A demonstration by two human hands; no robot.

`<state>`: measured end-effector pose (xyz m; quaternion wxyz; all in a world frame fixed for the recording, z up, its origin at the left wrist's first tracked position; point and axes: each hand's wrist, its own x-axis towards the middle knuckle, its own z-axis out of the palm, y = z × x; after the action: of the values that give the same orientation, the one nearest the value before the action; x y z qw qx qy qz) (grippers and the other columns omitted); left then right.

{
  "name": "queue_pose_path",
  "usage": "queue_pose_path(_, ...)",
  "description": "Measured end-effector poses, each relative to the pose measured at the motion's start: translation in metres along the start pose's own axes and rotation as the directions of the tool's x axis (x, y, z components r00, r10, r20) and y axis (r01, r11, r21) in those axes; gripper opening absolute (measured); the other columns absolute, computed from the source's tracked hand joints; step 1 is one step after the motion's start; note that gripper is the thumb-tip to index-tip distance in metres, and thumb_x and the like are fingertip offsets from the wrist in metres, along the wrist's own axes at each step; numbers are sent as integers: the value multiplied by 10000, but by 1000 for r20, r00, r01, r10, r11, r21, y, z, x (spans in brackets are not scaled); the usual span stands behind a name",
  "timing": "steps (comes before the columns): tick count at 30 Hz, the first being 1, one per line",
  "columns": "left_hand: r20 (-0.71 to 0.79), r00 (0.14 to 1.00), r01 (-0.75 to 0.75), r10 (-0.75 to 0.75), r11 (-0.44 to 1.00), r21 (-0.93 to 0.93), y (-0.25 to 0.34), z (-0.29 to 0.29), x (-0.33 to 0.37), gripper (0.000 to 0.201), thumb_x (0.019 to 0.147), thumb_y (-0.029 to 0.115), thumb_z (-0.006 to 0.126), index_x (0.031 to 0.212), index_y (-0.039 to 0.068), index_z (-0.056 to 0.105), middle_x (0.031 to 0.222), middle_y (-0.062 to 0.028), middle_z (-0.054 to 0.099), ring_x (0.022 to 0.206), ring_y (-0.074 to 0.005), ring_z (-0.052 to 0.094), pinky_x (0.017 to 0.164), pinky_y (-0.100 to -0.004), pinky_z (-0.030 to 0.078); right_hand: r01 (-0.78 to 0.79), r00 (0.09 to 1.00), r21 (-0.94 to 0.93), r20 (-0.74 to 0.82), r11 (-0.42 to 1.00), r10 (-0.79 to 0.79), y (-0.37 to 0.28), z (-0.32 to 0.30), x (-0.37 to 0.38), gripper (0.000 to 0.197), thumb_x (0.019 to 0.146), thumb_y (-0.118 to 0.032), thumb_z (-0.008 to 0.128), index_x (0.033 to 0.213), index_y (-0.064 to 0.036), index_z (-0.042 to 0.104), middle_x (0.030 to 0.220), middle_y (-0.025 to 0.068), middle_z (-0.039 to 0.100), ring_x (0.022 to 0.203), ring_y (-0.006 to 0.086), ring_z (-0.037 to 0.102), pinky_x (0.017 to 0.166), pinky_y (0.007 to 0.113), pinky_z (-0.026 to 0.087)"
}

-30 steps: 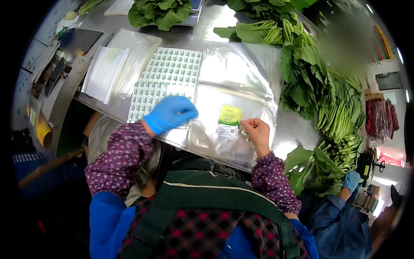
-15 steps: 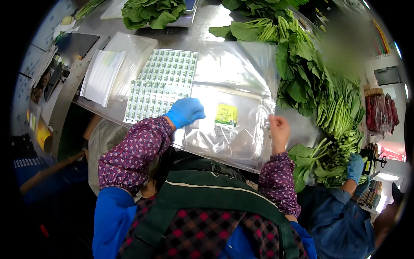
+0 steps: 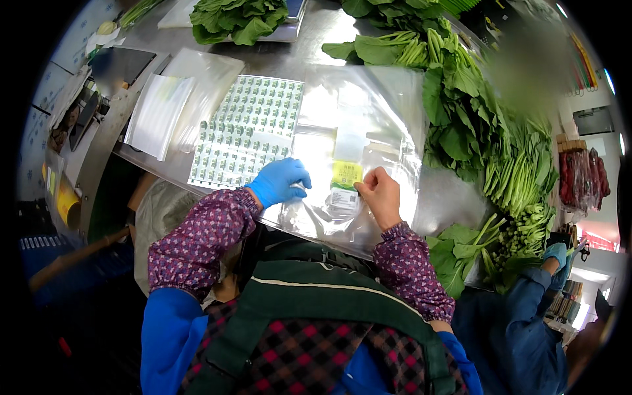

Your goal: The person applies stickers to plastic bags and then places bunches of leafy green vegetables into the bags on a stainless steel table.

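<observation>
A stack of clear plastic bags [image 3: 388, 92] lies flat on the metal table in front of me. The top bag bears a yellow-green and white label [image 3: 345, 174]. My bare right hand [image 3: 383, 197] pinches thumb and forefinger at the label's right edge, seemingly on the bag's thin film, which lifts in a curve. In its blue glove, my left hand [image 3: 280, 182] is curled over the bags' left edge, with a small white thing [image 3: 298, 187] at the fingertips that I cannot make out. Beside that glove is a sheet of small green-and-white stickers [image 3: 253, 118].
Leafy green vegetables [image 3: 461, 118] are heaped along the right side, and another bunch [image 3: 240, 20] lies at the back. White sleeves [image 3: 158, 115] and more clear bags [image 3: 207, 79] are on the left. A co-worker's gloved hand [image 3: 557, 255] is at the far right.
My right hand has moved left from the bags' right edge to the label, and the film has shifted. A small white thing now shows at my left fingertips. The co-worker's hand has moved right.
</observation>
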<state>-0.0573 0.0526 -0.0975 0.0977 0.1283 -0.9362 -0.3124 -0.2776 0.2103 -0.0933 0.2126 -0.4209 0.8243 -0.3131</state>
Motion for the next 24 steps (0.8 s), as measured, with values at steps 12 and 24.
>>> queue_pose_path(12, -506, 563, -45, -653, 587, -808, 4, -18, 14, 195, 904, 83, 489, 1082, 70, 568, 870, -30, 576, 633, -33, 483, 537, -164, 404, -109, 994, 435, 64, 894, 90, 21, -40, 3, 192, 709, -51, 733, 849, -41, 603, 712, -14, 573, 616, 67, 511, 578, 211, 449)
queue_pose_path(24, -8, 995, 101, -100, 994, 40, -3, 8, 5, 103, 776, 251, 643, 768, 149, 654, 784, -28, 595, 727, -255, 582, 665, -355, 470, 3, 973, 46, -232, 999, 8, 18, -31, 15, 156, 678, -67, 721, 759, -37, 592, 669, 52, 577, 575, 138, 528, 547, 265, 434)
